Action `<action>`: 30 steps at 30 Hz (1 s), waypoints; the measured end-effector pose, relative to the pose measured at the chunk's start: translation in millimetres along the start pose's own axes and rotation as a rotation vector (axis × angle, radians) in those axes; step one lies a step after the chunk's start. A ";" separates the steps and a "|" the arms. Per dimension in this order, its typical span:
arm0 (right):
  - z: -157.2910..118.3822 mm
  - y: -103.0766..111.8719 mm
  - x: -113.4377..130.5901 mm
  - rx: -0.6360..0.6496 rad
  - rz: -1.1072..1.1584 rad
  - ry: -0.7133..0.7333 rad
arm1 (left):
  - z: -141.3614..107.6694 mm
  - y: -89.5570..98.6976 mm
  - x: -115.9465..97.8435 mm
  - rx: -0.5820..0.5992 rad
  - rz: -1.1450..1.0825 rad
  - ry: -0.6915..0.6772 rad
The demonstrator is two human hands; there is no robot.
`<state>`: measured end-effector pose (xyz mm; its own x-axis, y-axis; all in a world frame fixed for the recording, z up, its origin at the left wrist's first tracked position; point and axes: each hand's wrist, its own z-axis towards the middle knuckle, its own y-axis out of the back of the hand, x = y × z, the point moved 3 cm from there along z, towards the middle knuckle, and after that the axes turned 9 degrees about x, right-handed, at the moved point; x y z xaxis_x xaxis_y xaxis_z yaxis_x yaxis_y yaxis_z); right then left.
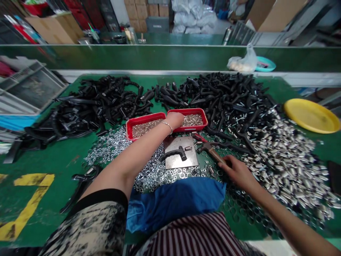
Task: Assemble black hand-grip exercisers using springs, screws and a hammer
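Observation:
My left hand (174, 118) reaches forward into the right one of two red trays (204, 115) filled with small metal pieces; its fingers are buried in them, so its grip cannot be made out. My right hand (236, 170) rests on the wooden handle of a hammer (209, 149) lying on the green table. Between the hands lies a steel plate (181, 158) with a black plastic handle (174, 153) and a small metal sleeve (188, 148) on it. Loose washers (112, 145) are spread around the plate.
Heaps of black plastic handles (106, 99) fill the back of the table. A big pile of metal sleeves (290, 160) lies at the right, beside a yellow dish (311, 115). A grey crate (29, 89) stands at the left. A blue cloth (176, 201) covers my lap.

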<state>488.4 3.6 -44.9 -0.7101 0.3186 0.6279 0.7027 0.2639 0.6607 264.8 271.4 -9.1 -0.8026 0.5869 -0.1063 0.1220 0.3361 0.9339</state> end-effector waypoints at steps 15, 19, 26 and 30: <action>0.5 -39.1 14.3 0.353 1.029 -0.086 | 0.2 5.7 -9.9 0.074 0.144 0.064; 4.3 -37.4 10.4 0.367 1.046 -0.068 | -2.9 1.1 -3.0 -0.005 0.096 0.095; 4.9 -34.2 13.5 0.381 1.094 -0.106 | -11.5 3.0 10.0 -0.313 -0.160 0.129; 7.7 -28.1 16.6 0.475 1.107 -0.159 | -57.7 -3.0 3.0 -0.416 -0.384 -0.106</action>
<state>457.3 8.5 -56.2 0.2746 0.6824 0.6774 0.8958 0.0746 -0.4382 228.4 229.6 7.5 -0.6785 0.5579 -0.4780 -0.4239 0.2341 0.8749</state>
